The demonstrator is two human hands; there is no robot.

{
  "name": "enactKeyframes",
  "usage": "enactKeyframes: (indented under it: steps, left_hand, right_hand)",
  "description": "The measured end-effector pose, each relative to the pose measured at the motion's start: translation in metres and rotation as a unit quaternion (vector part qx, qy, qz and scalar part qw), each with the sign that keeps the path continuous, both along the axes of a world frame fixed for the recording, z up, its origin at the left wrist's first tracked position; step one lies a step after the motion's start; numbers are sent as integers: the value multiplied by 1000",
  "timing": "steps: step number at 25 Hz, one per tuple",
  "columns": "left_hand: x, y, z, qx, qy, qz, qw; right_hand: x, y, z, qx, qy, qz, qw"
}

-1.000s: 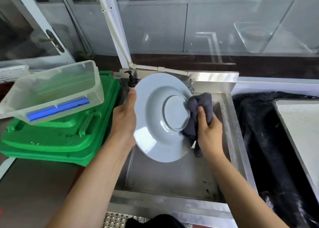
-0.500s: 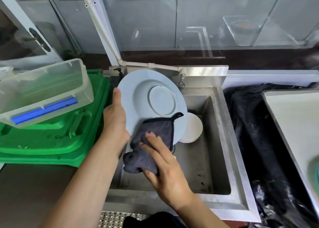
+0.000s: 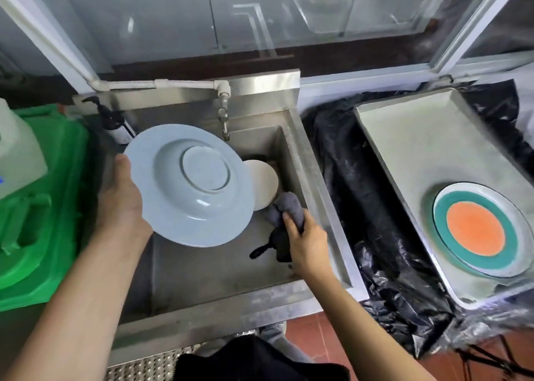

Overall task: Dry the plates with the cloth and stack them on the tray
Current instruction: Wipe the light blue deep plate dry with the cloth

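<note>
Head view, my left hand (image 3: 122, 198): grips the rim of the pale blue plate (image 3: 190, 184), thumb on its upturned underside, the other fingers hidden behind it.
Right hand (image 3: 306, 242): fingers clenched round the bunched grey cloth (image 3: 284, 210), just beside the plate's right edge, apart from it as far as I can tell.
Plate: tilted, bottom toward me, held above the steel sink (image 3: 303, 161).
Below it: a white dish (image 3: 264, 183) leans in the basin, partly behind the blue plate.
Tray (image 3: 410, 149): well to my right on black plastic sheeting (image 3: 346, 178), holding one plate with an orange centre and teal ring (image 3: 476, 230).
Risk: I judge a one-handed rim grip on a wet plate could slip, dropping it onto the white dish.
Risk two: swinging it right, the rim might clip the sink wall.
</note>
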State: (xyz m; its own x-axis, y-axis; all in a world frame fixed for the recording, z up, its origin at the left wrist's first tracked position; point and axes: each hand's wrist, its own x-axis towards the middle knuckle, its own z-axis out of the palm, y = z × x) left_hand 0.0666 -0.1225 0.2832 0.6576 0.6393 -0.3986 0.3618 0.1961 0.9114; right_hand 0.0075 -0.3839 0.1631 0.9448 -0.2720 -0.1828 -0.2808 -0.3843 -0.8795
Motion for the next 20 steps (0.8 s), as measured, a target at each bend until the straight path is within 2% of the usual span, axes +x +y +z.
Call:
enactKeyframes:
  steps: [2,4,6,8,10,16,18,20]
  left_hand:
    - [-5,-17,-9,4,25,-10,1000]
    - [-9,-34,-13,21,57,-12,998]
    - [-13,-47,-14,63,85,-20,994]
    - [-16,-55,-16,63,85,-32,994]
    - [-16,-62,-18,35,80,-30,996]
    - [-17,-77,-20,9,68,-18,997]
    - [-16,-80,-18,8,70,-14,997]
    - [-15,-82,-15,1,71,-10,997]
  right_hand:
    - [7,-30,-13,-92,-16,-56,994]
    - [12,-50,-31,-182,-10,-42,982]
    - [10,-62,-54,-275,118,35,954]
    - [-3,-71,-81,-335,248,131,900]
    - [-14,-78,-104,-382,273,170,866]
    - [-13,-85,-111,-398,232,152,874]
    - [-18,-85,-102,-392,167,130,896]
    - [-22,-74,-89,-335,37,99,936]
